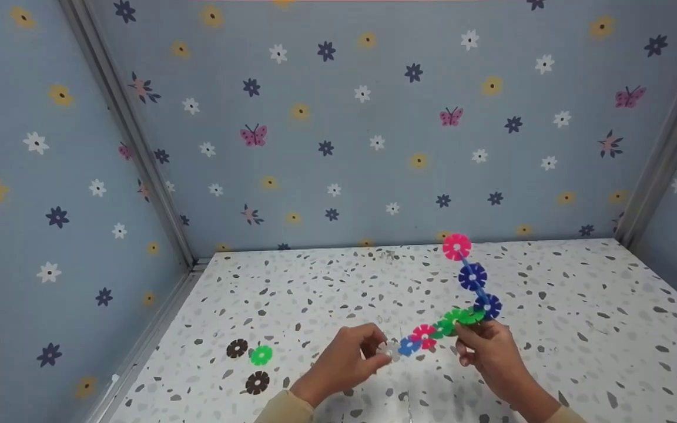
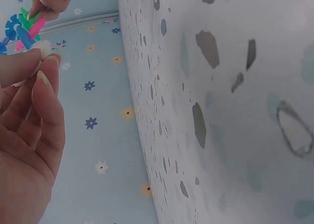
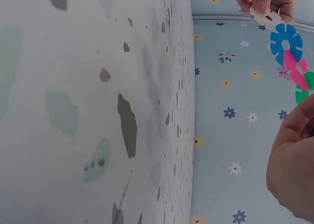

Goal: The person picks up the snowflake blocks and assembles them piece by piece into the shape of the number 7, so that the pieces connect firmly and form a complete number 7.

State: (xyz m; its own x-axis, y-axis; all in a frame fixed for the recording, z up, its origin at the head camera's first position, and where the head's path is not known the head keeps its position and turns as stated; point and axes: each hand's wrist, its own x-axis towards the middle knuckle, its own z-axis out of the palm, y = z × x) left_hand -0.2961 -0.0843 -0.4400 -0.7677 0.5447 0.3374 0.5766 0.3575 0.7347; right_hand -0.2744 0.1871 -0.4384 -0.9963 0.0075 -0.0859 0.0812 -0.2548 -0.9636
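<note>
A chain of notched, flower-shaped interlocking discs runs between both hands, above the speckled table. My left hand (image 1: 344,359) pinches the white disc (image 1: 389,350) at its left end between thumb and fingers. Beside that disc come a light blue disc (image 3: 286,43) and pink discs (image 3: 296,69). My right hand (image 1: 496,355) grips the green discs (image 1: 455,322) in the middle with thumb and fingers. Beyond it the chain bends up through dark blue discs (image 1: 472,277) to a pink disc (image 1: 456,247) at the far end. In the right wrist view the right fingertips are hidden.
Two dark brown discs (image 1: 257,382) and a loose bright green disc (image 1: 261,355) lie on the white speckled table (image 1: 327,294), left of the left hand. Blue flower-patterned panels (image 1: 374,117) with metal edge posts (image 1: 133,135) stand around the table's back and sides.
</note>
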